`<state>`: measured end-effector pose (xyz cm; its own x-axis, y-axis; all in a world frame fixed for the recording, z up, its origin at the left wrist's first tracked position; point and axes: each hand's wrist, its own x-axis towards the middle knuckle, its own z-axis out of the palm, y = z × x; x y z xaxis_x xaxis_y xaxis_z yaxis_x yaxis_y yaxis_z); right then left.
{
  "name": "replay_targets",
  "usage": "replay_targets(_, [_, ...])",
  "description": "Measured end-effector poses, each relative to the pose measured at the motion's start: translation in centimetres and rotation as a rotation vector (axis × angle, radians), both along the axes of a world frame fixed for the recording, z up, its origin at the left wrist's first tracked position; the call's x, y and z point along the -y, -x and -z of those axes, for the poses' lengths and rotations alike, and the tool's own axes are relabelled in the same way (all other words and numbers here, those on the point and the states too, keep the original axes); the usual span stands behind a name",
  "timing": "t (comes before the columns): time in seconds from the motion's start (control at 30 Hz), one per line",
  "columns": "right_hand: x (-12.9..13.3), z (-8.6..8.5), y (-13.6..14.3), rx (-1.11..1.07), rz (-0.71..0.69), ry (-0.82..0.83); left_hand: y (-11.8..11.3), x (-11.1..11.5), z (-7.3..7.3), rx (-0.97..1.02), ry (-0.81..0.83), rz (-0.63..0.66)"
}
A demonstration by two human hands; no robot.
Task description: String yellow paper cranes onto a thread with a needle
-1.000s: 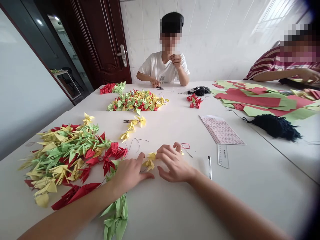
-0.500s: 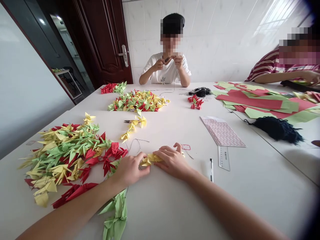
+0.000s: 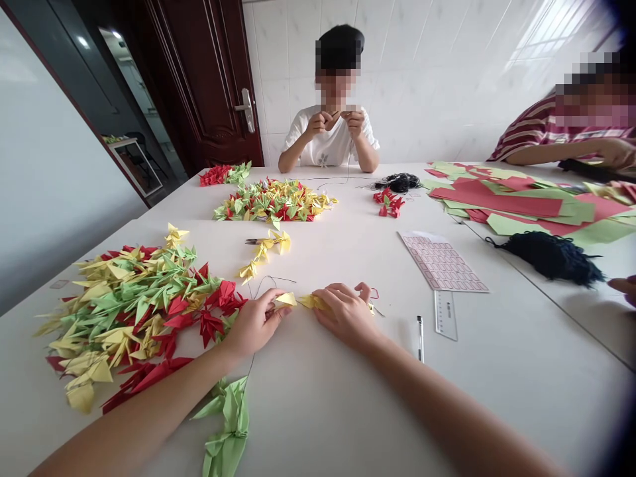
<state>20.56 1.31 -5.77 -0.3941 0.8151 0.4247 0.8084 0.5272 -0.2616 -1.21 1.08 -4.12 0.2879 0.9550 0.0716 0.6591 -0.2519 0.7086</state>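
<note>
My left hand [image 3: 252,322] pinches a yellow folded-paper crane [image 3: 287,299] between thumb and fingers. A short gap away, my right hand [image 3: 344,313] is closed over more yellow paper cranes [image 3: 309,302], whose far ends are hidden under the palm. Dark thread [image 3: 271,279] curls on the table behind my left hand, and a line of it runs down to green paper cranes [image 3: 227,427] below my left wrist. Beside my left forearm lies a large heap of yellow, green and red paper cranes [image 3: 144,291]. Small yellow cranes [image 3: 261,252] rest farther back.
A person [image 3: 330,126] sits opposite, hands raised; another in a striped shirt [image 3: 534,132] is at the right. On the table are a second crane heap [image 3: 278,202], a sticker sheet [image 3: 442,262], a ruler [image 3: 446,315], a pen [image 3: 421,338], black thread [image 3: 551,257] and coloured paper strips [image 3: 501,199].
My hands have moved apart slightly and up; a gap has opened between the yellow crane in my left hand and those under my right. A hand shows more at the right edge.
</note>
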Motion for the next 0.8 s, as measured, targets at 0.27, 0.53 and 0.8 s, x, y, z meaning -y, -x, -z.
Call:
replay_targets(0.27, [-0.19, 0.04, -0.12, -0.036, 0.036, 0.050, -0.02, 0.40, -0.38, 0.035, 0.099, 0.117])
replay_targets(0.53, [-0.12, -0.27, -0.22, -0.032, 0.022, -0.003, 0.26, -0.26, -0.06, 0.005, 0.069, -0.046])
replay_targets(0.8, [-0.04, -0.14, -0.14, -0.022, -0.039, -0.033, 0.44, -0.24, -0.31, 0.032, 0.016, -0.028])
